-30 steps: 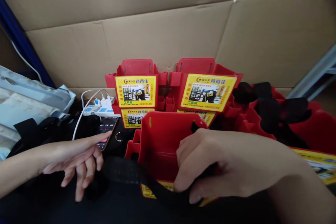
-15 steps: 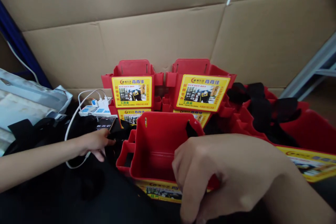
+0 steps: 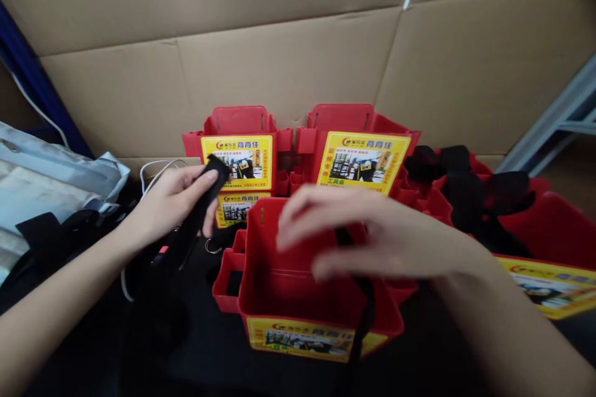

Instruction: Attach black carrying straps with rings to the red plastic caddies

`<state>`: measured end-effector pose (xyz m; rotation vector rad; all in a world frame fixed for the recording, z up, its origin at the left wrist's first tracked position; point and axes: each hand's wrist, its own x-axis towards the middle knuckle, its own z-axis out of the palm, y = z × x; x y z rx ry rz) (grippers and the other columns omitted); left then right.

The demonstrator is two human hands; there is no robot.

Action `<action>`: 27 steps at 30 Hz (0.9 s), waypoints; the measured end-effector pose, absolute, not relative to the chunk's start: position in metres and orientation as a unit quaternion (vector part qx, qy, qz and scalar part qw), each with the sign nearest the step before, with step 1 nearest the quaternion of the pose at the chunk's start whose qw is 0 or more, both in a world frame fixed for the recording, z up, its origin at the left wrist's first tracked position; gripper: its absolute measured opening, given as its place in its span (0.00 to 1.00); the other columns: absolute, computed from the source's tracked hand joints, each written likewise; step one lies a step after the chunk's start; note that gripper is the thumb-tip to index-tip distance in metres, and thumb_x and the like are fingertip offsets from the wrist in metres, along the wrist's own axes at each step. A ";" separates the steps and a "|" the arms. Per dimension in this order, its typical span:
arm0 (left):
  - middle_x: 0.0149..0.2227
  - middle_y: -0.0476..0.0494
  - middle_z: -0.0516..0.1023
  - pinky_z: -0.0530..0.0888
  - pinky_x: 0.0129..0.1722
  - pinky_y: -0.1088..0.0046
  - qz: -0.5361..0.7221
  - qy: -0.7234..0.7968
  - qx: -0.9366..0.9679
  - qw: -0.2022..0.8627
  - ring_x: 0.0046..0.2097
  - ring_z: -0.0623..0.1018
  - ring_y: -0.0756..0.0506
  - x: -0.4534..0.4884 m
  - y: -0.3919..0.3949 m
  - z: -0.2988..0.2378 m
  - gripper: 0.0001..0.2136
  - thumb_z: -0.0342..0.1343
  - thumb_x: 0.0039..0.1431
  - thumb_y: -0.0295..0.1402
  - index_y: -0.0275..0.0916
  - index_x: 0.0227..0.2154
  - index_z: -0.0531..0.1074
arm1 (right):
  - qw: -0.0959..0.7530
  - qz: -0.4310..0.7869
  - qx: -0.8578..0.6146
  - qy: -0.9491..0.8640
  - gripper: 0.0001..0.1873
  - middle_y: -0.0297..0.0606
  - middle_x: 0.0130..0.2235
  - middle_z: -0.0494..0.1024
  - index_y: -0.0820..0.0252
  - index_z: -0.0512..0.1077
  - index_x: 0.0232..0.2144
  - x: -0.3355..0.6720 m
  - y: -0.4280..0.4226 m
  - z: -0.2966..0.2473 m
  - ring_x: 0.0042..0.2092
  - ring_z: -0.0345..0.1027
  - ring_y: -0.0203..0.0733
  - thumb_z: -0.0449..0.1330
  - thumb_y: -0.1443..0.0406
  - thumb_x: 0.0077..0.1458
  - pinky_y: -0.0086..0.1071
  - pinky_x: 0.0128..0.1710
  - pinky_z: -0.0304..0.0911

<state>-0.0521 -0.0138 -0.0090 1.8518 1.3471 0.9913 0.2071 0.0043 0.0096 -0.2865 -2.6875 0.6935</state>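
Note:
My left hand (image 3: 179, 195) pinches the end of a black strap (image 3: 205, 189), which hangs down toward the dark surface. In front of me stands a red plastic tool box (image 3: 321, 298) with a yellow label on its front and small side pockets. Over its opening is my right hand (image 3: 358, 232), blurred, with the fingers apart and nothing in them. A second black strap (image 3: 365, 316) runs through the box's right side and drapes over its front. Metal rings (image 3: 213, 246) lie left of the box.
Stacked red boxes with yellow labels (image 3: 239, 161) stand behind, against a cardboard wall (image 3: 279, 68). More red boxes (image 3: 554, 217) with black straps are at the right. A pale plastic-wrapped package (image 3: 56, 167) and a white cable (image 3: 158, 164) are at the left.
My left hand has lifted from beside the phone and now holds up a strap end. My right hand has opened and risen over the box, leaving a strap draped across its front.

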 end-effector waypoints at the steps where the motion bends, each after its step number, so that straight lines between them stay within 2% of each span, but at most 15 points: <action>1: 0.16 0.51 0.72 0.70 0.21 0.78 0.355 0.494 0.740 0.286 0.19 0.71 0.51 -0.041 -0.021 -0.002 0.14 0.43 0.59 0.41 0.38 0.25 0.65 | 0.230 0.179 -0.168 -0.942 0.20 0.39 0.48 0.71 0.57 0.68 0.49 0.209 0.012 0.007 0.48 0.65 0.37 0.56 0.62 0.54 0.29 0.51 0.57; 3: 0.19 0.52 0.74 0.72 0.26 0.77 0.325 0.460 0.795 0.226 0.22 0.74 0.51 -0.020 -0.034 0.007 0.10 0.44 0.59 0.36 0.39 0.32 0.68 | 0.252 0.085 -0.265 -0.927 0.20 0.38 0.50 0.70 0.53 0.65 0.52 0.212 0.028 0.001 0.50 0.64 0.40 0.54 0.60 0.56 0.34 0.51 0.56; 5: 0.25 0.51 0.77 0.74 0.31 0.76 0.326 0.444 0.819 0.163 0.27 0.76 0.49 -0.005 -0.041 0.010 0.10 0.45 0.58 0.32 0.41 0.41 0.67 | 0.205 0.061 -0.308 -0.927 0.18 0.36 0.47 0.74 0.53 0.67 0.50 0.213 0.037 -0.004 0.45 0.68 0.40 0.51 0.60 0.57 0.33 0.46 0.59; 7: 0.33 0.49 0.78 0.74 0.38 0.73 0.330 0.440 0.829 0.098 0.36 0.77 0.46 0.003 -0.040 0.008 0.19 0.46 0.56 0.28 0.44 0.52 0.61 | 0.167 0.064 -0.331 -0.927 0.16 0.34 0.40 0.77 0.53 0.70 0.47 0.212 0.035 -0.005 0.38 0.70 0.39 0.49 0.61 0.58 0.31 0.39 0.61; 9: 0.41 0.48 0.76 0.72 0.45 0.70 0.308 0.434 0.845 0.043 0.46 0.74 0.45 0.001 -0.037 0.006 0.27 0.46 0.55 0.25 0.47 0.58 0.53 | 0.157 0.065 -0.345 -0.923 0.15 0.35 0.35 0.77 0.55 0.72 0.42 0.210 0.027 -0.003 0.33 0.69 0.37 0.49 0.62 0.58 0.29 0.34 0.60; 11: 0.46 0.50 0.73 0.69 0.49 0.69 0.263 0.426 0.866 0.010 0.50 0.71 0.45 -0.005 -0.035 0.004 0.28 0.45 0.54 0.23 0.50 0.58 0.53 | 0.144 0.076 -0.350 -0.923 0.13 0.35 0.31 0.77 0.56 0.74 0.38 0.209 0.018 0.000 0.30 0.68 0.37 0.50 0.63 0.57 0.29 0.31 0.60; 13: 0.47 0.52 0.73 0.69 0.49 0.70 0.234 0.426 0.874 -0.007 0.49 0.71 0.47 -0.012 -0.035 0.003 0.23 0.46 0.55 0.24 0.51 0.53 0.61 | 0.132 0.094 -0.346 -0.924 0.13 0.35 0.30 0.77 0.56 0.73 0.38 0.209 0.013 0.002 0.30 0.68 0.37 0.50 0.63 0.56 0.29 0.31 0.60; 17: 0.40 0.55 0.76 0.71 0.41 0.75 0.215 0.440 0.871 0.028 0.41 0.75 0.49 -0.019 -0.035 0.003 0.09 0.49 0.58 0.34 0.49 0.39 0.71 | 0.180 0.168 -0.306 -0.920 0.18 0.37 0.45 0.74 0.55 0.68 0.48 0.207 0.020 0.000 0.44 0.68 0.39 0.53 0.62 0.55 0.31 0.42 0.62; 19: 0.38 0.56 0.77 0.71 0.39 0.76 0.175 0.429 0.884 0.057 0.39 0.75 0.51 -0.018 -0.034 0.002 0.10 0.47 0.59 0.32 0.50 0.38 0.72 | 0.239 0.234 -0.282 -0.899 0.23 0.38 0.51 0.69 0.55 0.61 0.54 0.204 0.026 -0.002 0.50 0.64 0.38 0.53 0.62 0.55 0.31 0.46 0.62; 21: 0.40 0.57 0.76 0.71 0.40 0.76 0.138 0.406 0.900 0.072 0.40 0.74 0.51 -0.017 -0.033 0.001 0.13 0.45 0.58 0.27 0.51 0.40 0.70 | 0.275 0.275 -0.252 -0.886 0.25 0.37 0.53 0.67 0.55 0.59 0.56 0.201 0.030 -0.002 0.52 0.62 0.36 0.53 0.62 0.56 0.30 0.48 0.62; 24: 0.46 0.58 0.73 0.69 0.45 0.76 0.125 0.377 0.915 0.075 0.46 0.72 0.52 -0.013 -0.034 -0.002 0.18 0.44 0.57 0.23 0.53 0.45 0.67 | 0.257 0.269 -0.197 -0.907 0.18 0.34 0.51 0.70 0.55 0.68 0.48 0.200 0.028 -0.001 0.52 0.63 0.36 0.56 0.64 0.54 0.29 0.50 0.60; 27: 0.46 0.56 0.73 0.69 0.44 0.73 0.150 0.386 0.908 0.066 0.45 0.73 0.49 -0.008 -0.034 -0.004 0.12 0.50 0.57 0.31 0.50 0.44 0.68 | 0.251 0.227 -0.207 -0.918 0.12 0.32 0.44 0.75 0.57 0.72 0.41 0.199 0.023 -0.001 0.46 0.68 0.34 0.58 0.67 0.52 0.27 0.48 0.62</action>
